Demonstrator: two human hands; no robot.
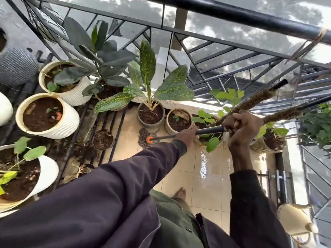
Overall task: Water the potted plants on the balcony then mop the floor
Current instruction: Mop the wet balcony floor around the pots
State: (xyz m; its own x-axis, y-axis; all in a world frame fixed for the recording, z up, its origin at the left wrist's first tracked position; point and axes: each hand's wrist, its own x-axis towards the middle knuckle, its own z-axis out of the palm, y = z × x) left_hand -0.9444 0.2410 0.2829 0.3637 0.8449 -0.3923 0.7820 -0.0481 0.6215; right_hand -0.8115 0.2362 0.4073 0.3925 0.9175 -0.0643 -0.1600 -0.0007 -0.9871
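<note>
Left hand [186, 136] wrapped round mop handle [209, 130], low on shaft. Right hand [241, 127] at its 3 o'clock, fingers clamped on same handle, higher up. Mop head [147, 139] lay on tile floor [179, 176], 9 o'clock from left hand. Grey pot with speckled leaves [151, 115] at mop head's 12 o'clock, near. Wet sheen [204, 167] on tiles, 6 o'clock from handle. White ribbed pots [48, 115] at frame's 9 o'clock.

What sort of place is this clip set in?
Probably a home balcony: a black metal railing runs along its edge, potted plants line the tiled floor, and a mop is on the wet tiles.
</note>
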